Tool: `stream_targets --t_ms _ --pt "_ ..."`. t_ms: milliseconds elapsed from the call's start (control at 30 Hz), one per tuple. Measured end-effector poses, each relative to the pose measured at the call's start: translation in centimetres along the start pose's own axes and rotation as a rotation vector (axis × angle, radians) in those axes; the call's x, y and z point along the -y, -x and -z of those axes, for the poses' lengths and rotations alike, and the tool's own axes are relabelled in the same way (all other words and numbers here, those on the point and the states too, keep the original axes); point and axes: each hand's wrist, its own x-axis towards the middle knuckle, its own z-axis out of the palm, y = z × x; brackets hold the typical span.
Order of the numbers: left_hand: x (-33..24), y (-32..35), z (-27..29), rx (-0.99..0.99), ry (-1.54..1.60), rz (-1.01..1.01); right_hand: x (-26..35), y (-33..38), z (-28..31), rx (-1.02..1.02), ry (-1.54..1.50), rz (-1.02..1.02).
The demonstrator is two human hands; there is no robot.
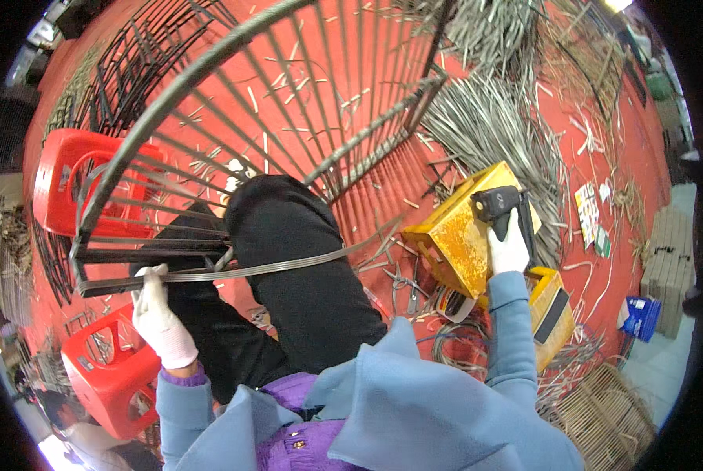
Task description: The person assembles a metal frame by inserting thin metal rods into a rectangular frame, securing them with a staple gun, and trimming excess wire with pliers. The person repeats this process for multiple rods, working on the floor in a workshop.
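My left hand (161, 326), in a white glove, pinches the end of a flat grey weaving strip (288, 265) at the near left corner of a dark metal frame (175, 78). From there the strip runs right across my black-trousered knee. Thin grey bars fan across the frame, which leans against my legs. My right hand (510, 250), also gloved, is closed round a black handheld power tool (496, 204) that looks like a staple gun. That tool is at the top of a worn yellow box (453, 235); whether it rests there I cannot tell.
Red plastic stools (104, 377) stand at left, near stacked black frames (143, 59). A big heap of grey strips (493, 125) lies at far right. Pliers (402, 286), a wire coil (457, 349), a second yellow box (551, 314) and scraps litter the red floor.
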Motion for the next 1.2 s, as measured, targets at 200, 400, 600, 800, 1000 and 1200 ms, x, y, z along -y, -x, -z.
stream_targets --t_ms 200,400,600,800,1000,1200 --pt "-0.1 0.4 -0.4 -0.073 -0.050 0.065 3.6 9.6 -4.9 0.196 -0.232 0.682" --pt "-0.4 0.9 -0.1 -0.003 -0.190 -0.039 3.5 20.0 -23.0 0.914 -0.041 -0.321" --pt "-0.7 1.4 -0.8 0.111 -0.287 -0.265 1.1 19.8 -27.9 0.970 0.353 0.360" --pt "-2.1 2.9 1.1 0.055 -0.673 -0.470 -0.1 16.7 -12.6 0.771 -0.652 -0.162" --pt "-7.4 1.1 0.7 0.435 -0.716 -1.031 1.5 13.6 3.1 1.103 -1.073 -0.127" --pt "-9.6 -3.5 -2.5 0.941 -1.341 -0.914 10.5 17.5 2.3 0.845 -1.594 -0.731"
